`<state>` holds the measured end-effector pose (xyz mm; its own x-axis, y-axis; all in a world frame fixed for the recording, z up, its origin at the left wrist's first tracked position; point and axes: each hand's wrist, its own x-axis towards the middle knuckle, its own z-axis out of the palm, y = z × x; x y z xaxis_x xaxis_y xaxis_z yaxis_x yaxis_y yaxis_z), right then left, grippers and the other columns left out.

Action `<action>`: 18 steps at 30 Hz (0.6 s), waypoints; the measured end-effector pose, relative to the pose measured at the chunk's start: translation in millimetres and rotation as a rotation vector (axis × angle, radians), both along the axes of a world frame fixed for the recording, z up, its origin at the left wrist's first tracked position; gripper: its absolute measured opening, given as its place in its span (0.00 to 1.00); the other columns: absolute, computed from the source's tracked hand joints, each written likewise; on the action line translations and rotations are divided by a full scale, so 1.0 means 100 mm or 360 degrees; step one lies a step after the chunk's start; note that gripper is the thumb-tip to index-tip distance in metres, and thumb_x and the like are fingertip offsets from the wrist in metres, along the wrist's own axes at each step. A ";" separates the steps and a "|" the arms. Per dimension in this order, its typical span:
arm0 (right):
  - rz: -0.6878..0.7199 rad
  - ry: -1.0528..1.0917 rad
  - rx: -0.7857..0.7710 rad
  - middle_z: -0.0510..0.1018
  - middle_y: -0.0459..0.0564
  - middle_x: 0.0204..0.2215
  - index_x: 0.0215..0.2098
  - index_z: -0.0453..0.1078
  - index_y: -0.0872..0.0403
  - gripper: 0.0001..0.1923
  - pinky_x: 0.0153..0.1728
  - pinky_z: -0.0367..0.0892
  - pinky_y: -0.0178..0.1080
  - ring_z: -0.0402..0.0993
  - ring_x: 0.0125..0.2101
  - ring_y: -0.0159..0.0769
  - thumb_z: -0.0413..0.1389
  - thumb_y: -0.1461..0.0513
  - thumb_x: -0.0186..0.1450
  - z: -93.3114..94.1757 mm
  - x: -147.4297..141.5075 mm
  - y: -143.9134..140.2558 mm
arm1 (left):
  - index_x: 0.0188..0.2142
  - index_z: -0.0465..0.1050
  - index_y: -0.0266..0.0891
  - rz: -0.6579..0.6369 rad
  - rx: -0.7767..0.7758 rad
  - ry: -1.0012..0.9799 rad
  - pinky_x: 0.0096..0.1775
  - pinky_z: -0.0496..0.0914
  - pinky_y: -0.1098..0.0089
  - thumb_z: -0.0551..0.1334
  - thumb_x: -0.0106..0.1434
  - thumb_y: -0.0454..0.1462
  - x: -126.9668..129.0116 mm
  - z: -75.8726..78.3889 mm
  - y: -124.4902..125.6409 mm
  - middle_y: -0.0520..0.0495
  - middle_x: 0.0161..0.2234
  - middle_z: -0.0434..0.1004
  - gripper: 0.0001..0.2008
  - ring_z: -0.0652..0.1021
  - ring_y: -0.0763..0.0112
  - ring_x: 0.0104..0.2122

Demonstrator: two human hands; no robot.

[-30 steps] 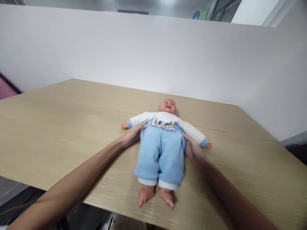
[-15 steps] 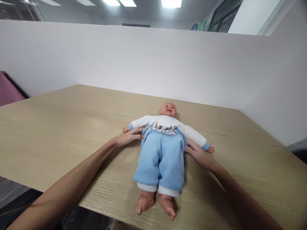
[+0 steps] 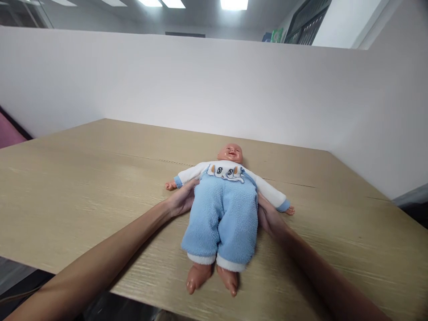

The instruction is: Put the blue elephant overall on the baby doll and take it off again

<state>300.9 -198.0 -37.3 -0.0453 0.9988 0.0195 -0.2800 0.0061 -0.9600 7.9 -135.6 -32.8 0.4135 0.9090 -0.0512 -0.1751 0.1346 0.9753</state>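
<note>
A baby doll (image 3: 223,200) lies on its back on the wooden table, head away from me and bare feet toward me. It wears fluffy light blue trousers with white cuffs and a white top with an elephant face at the waist. At the doll's left-hand side in view, my left hand (image 3: 182,198) holds the hip, its fingers partly hidden behind the fabric. My right hand (image 3: 269,216) grips the opposite hip, most fingers tucked under the doll. The doll's arms are spread out to both sides.
The table (image 3: 83,169) reaches back to a white partition wall (image 3: 200,84). Something pink (image 3: 10,131) shows at the far left edge. A dark object (image 3: 416,207) stands beyond the table's right edge. The table's front edge runs below the doll's feet.
Both hands have slid further under the doll's sides, hiding more of the fingers. The trousers' waist sits higher over the top, and the elephant face has shifted up.
</note>
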 end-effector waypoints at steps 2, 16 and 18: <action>-0.0032 -0.0008 0.0020 0.86 0.49 0.55 0.56 0.79 0.43 0.24 0.68 0.68 0.53 0.73 0.66 0.52 0.64 0.46 0.65 -0.01 0.00 0.01 | 0.42 0.74 0.43 0.0041 -0.0160 -0.0088 0.44 0.75 0.57 0.68 0.61 0.51 0.00 0.00 -0.01 0.46 0.33 0.81 0.17 0.82 0.55 0.40; -0.0166 -0.0810 0.0384 0.80 0.50 0.41 0.38 0.74 0.46 0.08 0.57 0.67 0.48 0.73 0.49 0.50 0.54 0.53 0.68 0.13 0.10 -0.01 | 0.39 0.75 0.42 0.0158 0.0265 0.0184 0.46 0.69 0.62 0.68 0.63 0.51 -0.07 0.10 0.09 0.46 0.40 0.79 0.16 0.76 0.56 0.44; -0.0250 -0.1046 0.0481 0.75 0.48 0.38 0.36 0.70 0.46 0.06 0.51 0.65 0.46 0.69 0.43 0.47 0.53 0.56 0.69 0.16 0.13 -0.05 | 0.38 0.73 0.42 0.0174 0.0360 0.0227 0.46 0.68 0.63 0.67 0.65 0.52 -0.08 0.13 0.09 0.47 0.40 0.77 0.17 0.75 0.59 0.43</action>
